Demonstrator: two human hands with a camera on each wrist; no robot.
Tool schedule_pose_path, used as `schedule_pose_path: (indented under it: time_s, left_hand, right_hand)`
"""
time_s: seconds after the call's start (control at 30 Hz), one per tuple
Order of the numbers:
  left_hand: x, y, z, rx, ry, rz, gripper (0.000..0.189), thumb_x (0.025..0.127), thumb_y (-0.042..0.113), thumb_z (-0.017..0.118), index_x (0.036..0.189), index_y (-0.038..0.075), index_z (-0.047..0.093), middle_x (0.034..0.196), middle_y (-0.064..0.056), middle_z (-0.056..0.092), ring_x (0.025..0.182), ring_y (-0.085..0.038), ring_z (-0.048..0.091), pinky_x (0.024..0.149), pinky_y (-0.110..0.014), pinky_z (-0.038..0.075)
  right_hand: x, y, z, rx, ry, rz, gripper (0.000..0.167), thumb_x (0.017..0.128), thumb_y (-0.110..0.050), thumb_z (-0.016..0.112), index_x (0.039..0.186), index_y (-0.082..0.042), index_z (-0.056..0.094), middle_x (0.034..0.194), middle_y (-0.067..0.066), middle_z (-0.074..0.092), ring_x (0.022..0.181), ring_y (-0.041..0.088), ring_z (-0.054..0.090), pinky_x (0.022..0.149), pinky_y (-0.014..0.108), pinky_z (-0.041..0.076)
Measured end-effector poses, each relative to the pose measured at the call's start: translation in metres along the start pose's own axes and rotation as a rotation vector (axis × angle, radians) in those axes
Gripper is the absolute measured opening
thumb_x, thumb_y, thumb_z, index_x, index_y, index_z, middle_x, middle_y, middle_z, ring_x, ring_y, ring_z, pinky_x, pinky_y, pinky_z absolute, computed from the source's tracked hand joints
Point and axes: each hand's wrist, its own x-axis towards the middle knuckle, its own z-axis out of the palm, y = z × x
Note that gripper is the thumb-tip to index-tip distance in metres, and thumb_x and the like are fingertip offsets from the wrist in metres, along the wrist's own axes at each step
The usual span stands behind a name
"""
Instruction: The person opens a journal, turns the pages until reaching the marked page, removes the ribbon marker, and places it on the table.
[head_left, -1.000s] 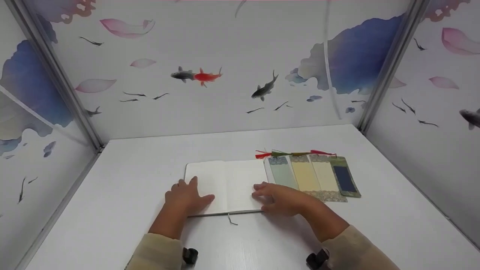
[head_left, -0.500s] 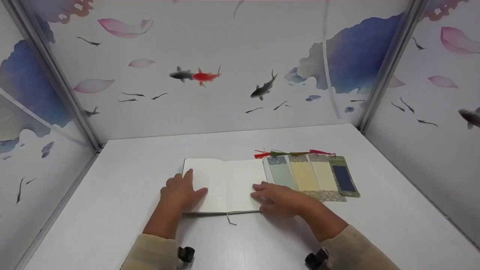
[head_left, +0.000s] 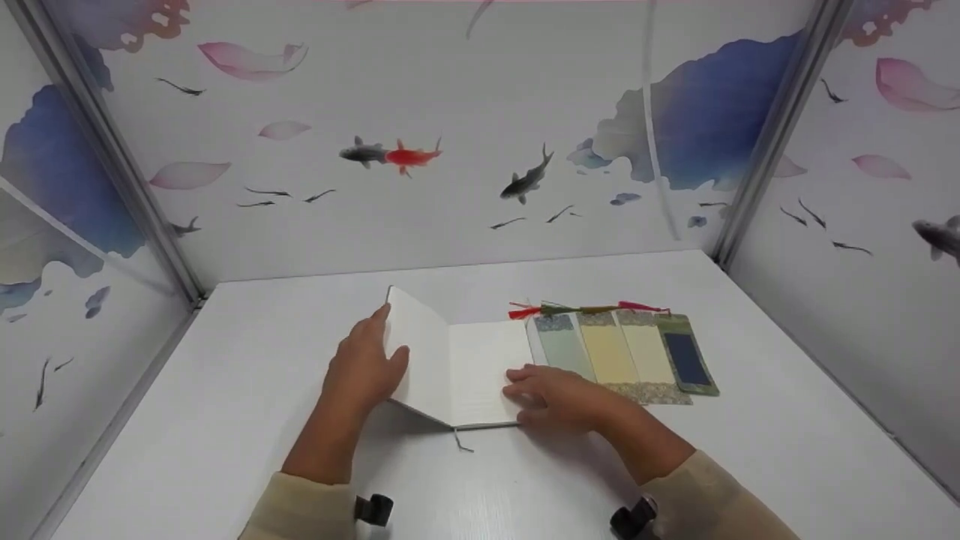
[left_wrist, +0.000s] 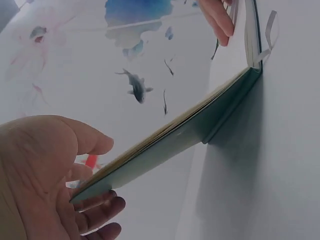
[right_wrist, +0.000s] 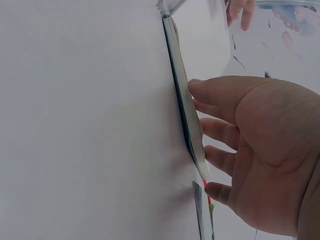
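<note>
An open notebook with blank pages and a dark green cover lies on the white table. Its left half is tilted up off the table, while the right half stays flat. My left hand holds this raised half by its outer edge, fingers behind the cover and thumb on the page side. With relaxed fingers, my right hand rests its fingertips on the right page near its outer edge. A thin ribbon sticks out below the spine.
Right of the notebook lie several overlapping bookmarks in green, yellow, cream and dark blue. Tassels run along their top ends. Printed white panels stand around the table at the back and sides.
The left half of the notebook has risen from lying flat to a steep tilt, with my left hand moving up along with it. My right hand has stayed nearly still.
</note>
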Motion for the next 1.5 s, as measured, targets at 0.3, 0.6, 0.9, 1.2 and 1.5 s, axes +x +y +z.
schedule_pose_path:
  time_s: [0.3,0.6,0.9,1.2,1.5]
  left_hand:
    - [-0.003,0.012,-0.001,-0.335,-0.041,-0.035,0.072,0.103,0.018,0.055,0.17,0.028,0.03,0.168,-0.001,0.048,0.145,-0.029,0.057,0.113,-0.055,0.052]
    - [-0.01,0.024,0.011,-0.468,-0.091,-0.023,0.066,0.101,0.029,0.063,0.164,0.027,0.043,0.162,0.0,0.056,0.14,-0.024,0.061,0.109,-0.047,0.056]
    - [-0.017,0.031,0.029,-0.508,-0.121,0.057,0.059,0.103,0.039,0.062,0.16,0.028,0.049,0.161,0.002,0.055,0.138,-0.024,0.062,0.114,-0.051,0.053]
    - [-0.016,0.03,0.043,-0.492,-0.16,0.155,0.063,0.104,0.054,0.061,0.162,0.033,0.046,0.164,0.004,0.051,0.141,-0.025,0.059,0.113,-0.052,0.054]
    - [-0.017,0.026,0.051,-0.355,-0.14,0.287,0.062,0.109,0.063,0.045,0.163,0.031,0.046,0.169,-0.002,0.045,0.149,-0.028,0.054,0.12,-0.06,0.047]
  right_hand:
    - [-0.001,-0.001,0.001,0.08,0.08,0.043,0.045,0.101,-0.029,0.074,0.145,-0.02,0.069,0.161,0.001,0.058,0.159,0.033,0.043,0.131,0.059,0.032]
    - [-0.001,-0.006,0.0,0.123,0.165,0.126,0.045,0.101,-0.036,0.075,0.144,-0.026,0.068,0.154,0.0,0.062,0.15,0.03,0.053,0.125,0.056,0.042]
    - [-0.001,-0.011,-0.004,0.136,0.345,0.144,0.05,0.103,-0.04,0.072,0.151,-0.03,0.062,0.157,-0.002,0.06,0.151,0.027,0.053,0.124,0.055,0.044]
    - [-0.004,-0.018,-0.011,0.174,0.494,0.169,0.056,0.104,-0.047,0.069,0.157,-0.041,0.052,0.16,-0.002,0.058,0.148,0.027,0.057,0.118,0.057,0.05]
    - [-0.008,-0.022,-0.015,0.176,0.543,0.104,0.059,0.106,-0.054,0.06,0.162,-0.039,0.047,0.172,-0.006,0.043,0.162,0.027,0.039,0.126,0.06,0.039]
